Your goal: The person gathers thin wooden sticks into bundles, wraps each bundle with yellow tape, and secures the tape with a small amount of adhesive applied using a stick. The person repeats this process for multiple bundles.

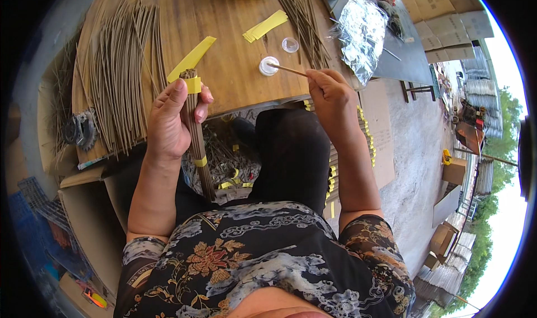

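Observation:
My left hand (173, 114) is wrapped round an upright bundle of thin brown sticks (196, 133). One yellow paper band (199, 162) circles the bundle low down. Near its top, a yellow paper strip (193, 58) is folded round it, with a long end sticking out over the table. Between thumb and fingers, my right hand (331, 97) pinches a thin brown stick (288, 70). That stick's tip rests in a small round tub (268, 66) of white stuff. Beyond the tub lies its clear round lid (290, 44).
Loose brown sticks (126, 77) cover the wooden table's left side; more (307, 24) lie at right. Yellow paper strips (265, 26) sit between them. Crumpled silver foil (361, 33) is at the far right. Banded bundles (333, 178) lie beside my right leg, a cardboard box (89, 217) at my left.

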`<action>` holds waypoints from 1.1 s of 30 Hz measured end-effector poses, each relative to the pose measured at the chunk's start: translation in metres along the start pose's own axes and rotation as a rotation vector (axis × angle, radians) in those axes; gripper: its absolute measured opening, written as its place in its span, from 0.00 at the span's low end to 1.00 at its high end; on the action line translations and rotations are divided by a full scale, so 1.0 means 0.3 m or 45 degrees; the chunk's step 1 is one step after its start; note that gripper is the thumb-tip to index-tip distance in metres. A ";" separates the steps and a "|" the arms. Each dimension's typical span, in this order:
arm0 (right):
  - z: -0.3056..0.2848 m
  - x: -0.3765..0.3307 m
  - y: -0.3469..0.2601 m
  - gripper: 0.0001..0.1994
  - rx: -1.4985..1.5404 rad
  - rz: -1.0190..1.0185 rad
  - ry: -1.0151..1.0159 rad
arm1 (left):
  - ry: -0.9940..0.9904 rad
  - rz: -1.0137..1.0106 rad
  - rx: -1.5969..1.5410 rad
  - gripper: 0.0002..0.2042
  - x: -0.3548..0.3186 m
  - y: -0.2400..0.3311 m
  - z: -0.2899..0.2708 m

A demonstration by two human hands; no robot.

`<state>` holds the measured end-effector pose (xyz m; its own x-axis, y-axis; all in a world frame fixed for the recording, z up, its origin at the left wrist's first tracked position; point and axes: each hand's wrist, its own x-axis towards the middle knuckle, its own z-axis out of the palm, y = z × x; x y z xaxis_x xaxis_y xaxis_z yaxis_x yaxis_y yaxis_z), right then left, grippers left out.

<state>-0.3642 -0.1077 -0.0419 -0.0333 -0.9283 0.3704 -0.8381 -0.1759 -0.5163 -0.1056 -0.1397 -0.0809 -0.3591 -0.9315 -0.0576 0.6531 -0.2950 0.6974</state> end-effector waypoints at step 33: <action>0.030 -0.044 -0.084 0.06 1.726 0.935 -0.231 | -0.084 0.013 -0.220 0.18 -0.028 0.043 -0.016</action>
<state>-0.3376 -0.0939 -0.0407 -0.0533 -0.9486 -0.3118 0.4382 0.2584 -0.8609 -0.0909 -0.1367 -0.0748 -0.3910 -0.9204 -0.0001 0.7599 -0.3228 0.5642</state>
